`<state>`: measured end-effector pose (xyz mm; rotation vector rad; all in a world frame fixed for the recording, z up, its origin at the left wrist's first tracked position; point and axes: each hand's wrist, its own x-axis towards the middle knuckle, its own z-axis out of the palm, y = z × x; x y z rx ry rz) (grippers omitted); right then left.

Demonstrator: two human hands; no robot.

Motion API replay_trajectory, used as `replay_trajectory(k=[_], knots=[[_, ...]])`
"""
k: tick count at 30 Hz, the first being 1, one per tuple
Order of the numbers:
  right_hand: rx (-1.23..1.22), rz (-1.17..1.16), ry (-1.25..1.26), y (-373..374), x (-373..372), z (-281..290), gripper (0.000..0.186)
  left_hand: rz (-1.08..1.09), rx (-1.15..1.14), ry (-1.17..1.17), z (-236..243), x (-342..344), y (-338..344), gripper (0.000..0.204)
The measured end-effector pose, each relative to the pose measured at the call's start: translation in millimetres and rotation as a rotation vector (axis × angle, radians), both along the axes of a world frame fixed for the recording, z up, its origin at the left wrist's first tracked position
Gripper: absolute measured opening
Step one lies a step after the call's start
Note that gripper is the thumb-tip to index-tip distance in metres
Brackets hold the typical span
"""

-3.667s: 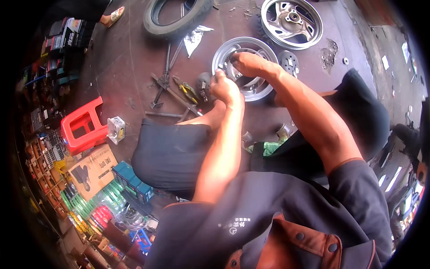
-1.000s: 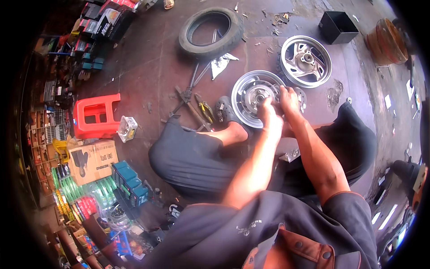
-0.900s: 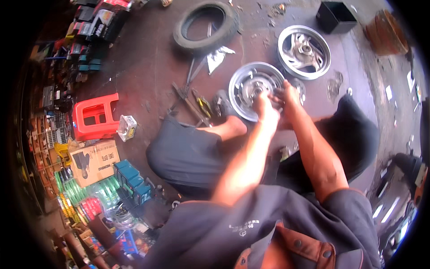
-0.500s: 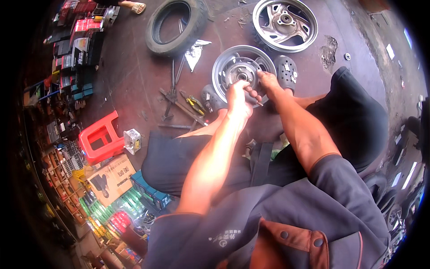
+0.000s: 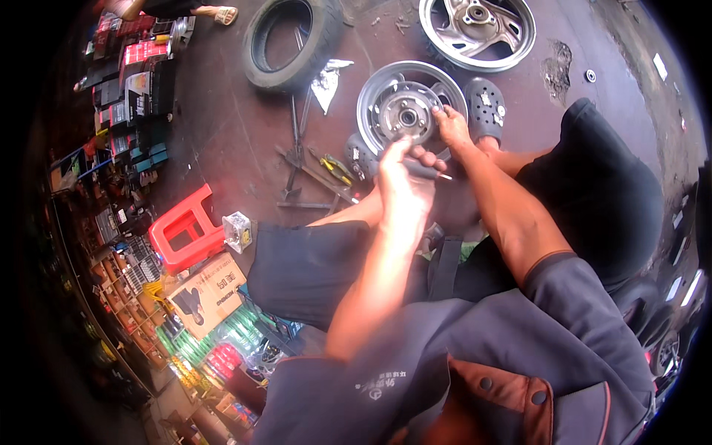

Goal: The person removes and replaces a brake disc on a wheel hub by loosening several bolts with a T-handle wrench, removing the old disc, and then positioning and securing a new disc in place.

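Note:
A silver scooter wheel rim lies flat on the brown floor between my feet. My left hand is raised just in front of it, fingers closed round the dark handle of a thin tool whose metal tip points right. My right hand rests on the rim's right edge, fingers touching the metal. My knees in dark shorts frame both arms.
A second rim lies further back, a black tyre to its left. Tyre levers and pliers lie on the floor left of the rim. A red plastic stool, a cardboard box and shelves of boxed parts line the left.
My view has swung about while both hands stayed at the rim. My left hand has pulled back slightly from the hub with the tool; my right hand now sits on the rim's right edge.

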<state>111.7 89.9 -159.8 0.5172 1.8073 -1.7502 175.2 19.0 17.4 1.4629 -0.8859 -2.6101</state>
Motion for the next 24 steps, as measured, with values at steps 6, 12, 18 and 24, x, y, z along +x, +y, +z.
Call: replay_trajectory(k=[6,12,18,24], knots=[[-0.072,-0.146,-0.094,-1.6,0.8,-2.6,0.052,-0.18,-0.199,-0.02,-21.2,39.6,-64.3,0.025],[-0.289,-0.116,-0.195,7.5,2.6,2.1,0.052,-0.198,-0.195,-0.011,-31.4,41.2,-63.0,0.042],[-0.294,-0.114,-0.179,1.7,6.1,-12.3,0.048,-0.195,-0.134,0.015,-29.1,34.4,-67.0,0.047],[-0.295,-0.132,-0.154,-1.5,8.6,-14.7,0.039,-0.189,-0.086,-0.026,-30.3,37.0,-64.9,0.048]])
